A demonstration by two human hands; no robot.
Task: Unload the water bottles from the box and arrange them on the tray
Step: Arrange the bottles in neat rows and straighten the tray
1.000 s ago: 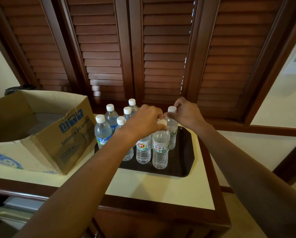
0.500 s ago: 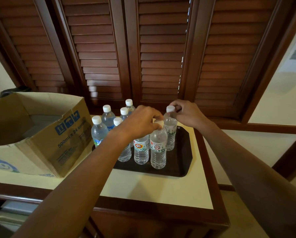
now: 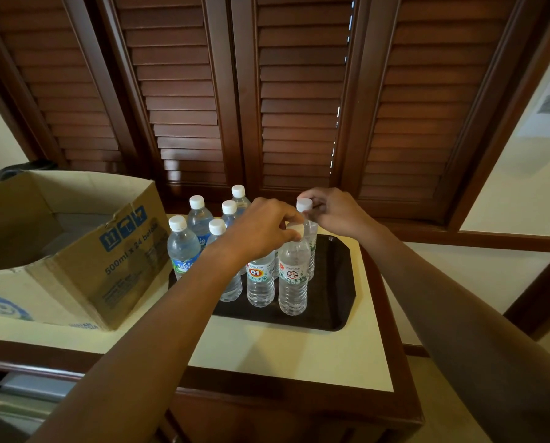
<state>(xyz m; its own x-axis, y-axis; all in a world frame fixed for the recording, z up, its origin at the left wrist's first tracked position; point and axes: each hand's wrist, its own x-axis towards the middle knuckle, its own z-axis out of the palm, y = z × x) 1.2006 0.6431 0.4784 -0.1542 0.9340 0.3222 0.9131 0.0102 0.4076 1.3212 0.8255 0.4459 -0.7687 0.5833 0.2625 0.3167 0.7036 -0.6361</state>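
Observation:
Several clear water bottles with white caps stand upright on a black tray (image 3: 334, 292) on the cream table top. My left hand (image 3: 260, 228) pinches the cap of the front right bottle (image 3: 293, 276). My right hand (image 3: 337, 212) grips the cap of the bottle behind it (image 3: 312, 241). A bottle with a red label (image 3: 260, 282) stands just left of the front one, partly hidden by my left wrist. Blue-labelled bottles (image 3: 182, 251) fill the tray's left side. The open cardboard box (image 3: 85, 251) sits to the left, touching the tray; its visible inside holds no bottles.
Dark wooden louvred shutters (image 3: 299, 107) rise right behind the table. The table (image 3: 283, 350) has a brown wooden rim, with its right edge close to the tray. A black bag shape (image 3: 21, 167) shows behind the box.
Both hands stay on the same two bottle caps. The view has shifted slightly; the two held bottles look barely moved.

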